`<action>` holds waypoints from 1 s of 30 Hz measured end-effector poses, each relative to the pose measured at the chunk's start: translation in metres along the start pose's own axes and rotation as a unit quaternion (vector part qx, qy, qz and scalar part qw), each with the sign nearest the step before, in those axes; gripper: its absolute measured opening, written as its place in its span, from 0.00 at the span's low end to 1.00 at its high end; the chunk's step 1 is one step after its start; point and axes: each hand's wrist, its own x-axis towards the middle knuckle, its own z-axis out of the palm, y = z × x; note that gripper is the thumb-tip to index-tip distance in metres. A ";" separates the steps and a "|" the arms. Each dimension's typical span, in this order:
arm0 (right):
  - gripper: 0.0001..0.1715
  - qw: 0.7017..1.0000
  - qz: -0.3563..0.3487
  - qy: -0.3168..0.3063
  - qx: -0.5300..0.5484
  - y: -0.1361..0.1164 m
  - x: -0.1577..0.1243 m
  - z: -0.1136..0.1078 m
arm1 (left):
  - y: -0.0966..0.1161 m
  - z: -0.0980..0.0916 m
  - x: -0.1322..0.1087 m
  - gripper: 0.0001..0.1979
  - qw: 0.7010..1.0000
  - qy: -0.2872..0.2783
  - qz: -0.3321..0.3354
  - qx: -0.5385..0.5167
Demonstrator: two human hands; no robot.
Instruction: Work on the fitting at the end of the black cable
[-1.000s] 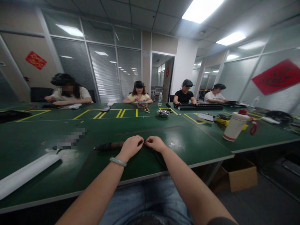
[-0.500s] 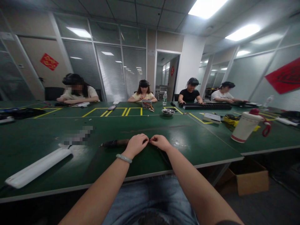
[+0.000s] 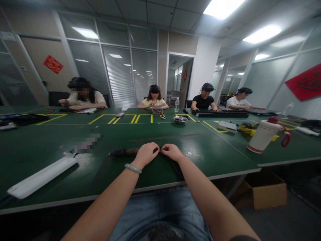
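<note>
An electric screwdriver (image 3: pixel 124 152), dark brown with a black front, lies along the green table with its tip to the left. Closed over its rear end is my left hand (image 3: pixel 147 153), which has a pale bracelet at the wrist. My right hand (image 3: pixel 172 152) is pinched on the end of a black cable (image 3: pixel 173 164), in line with the screwdriver's tail. The fingertips of both hands nearly meet there, and they hide most of the joint. The cable runs back beneath my right wrist towards the table's front edge.
A white elongated device (image 3: pixel 42 177) lies at the left. A metal bowl (image 3: pixel 180 119) with small dark parts stands ahead. At the right are a white tumbler (image 3: pixel 263 135) and a white box (image 3: pixel 227 126). Several people sit across the table. A cardboard box (image 3: pixel 269 194) is below.
Both hands stay at the same spot with almost no movement. The view has shifted very slightly. The person at far left has raised a hand a little.
</note>
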 end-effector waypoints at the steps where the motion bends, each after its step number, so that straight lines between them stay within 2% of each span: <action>1: 0.11 1.000 -0.001 0.000 0.000 -0.001 0.000 0.000 | 0.000 0.000 0.000 0.07 1.000 -0.003 -0.001 0.000; 6: 0.11 1.000 0.005 0.003 -0.003 -0.001 -0.001 -0.001 | 0.001 0.001 0.000 0.06 1.000 -0.004 0.008 0.004; 10: 0.10 1.000 -0.012 0.016 -0.020 0.001 0.000 -0.001 | 0.001 0.001 0.000 0.10 1.000 0.007 -0.008 0.005; 16: 0.10 1.000 -0.013 0.021 -0.007 0.003 0.001 0.000 | 0.001 0.000 -0.001 0.06 1.000 -0.003 0.011 0.010; 30: 0.13 1.000 -0.006 0.022 0.006 0.003 0.001 0.001 | 0.000 0.000 0.000 0.09 1.000 -0.006 0.005 0.004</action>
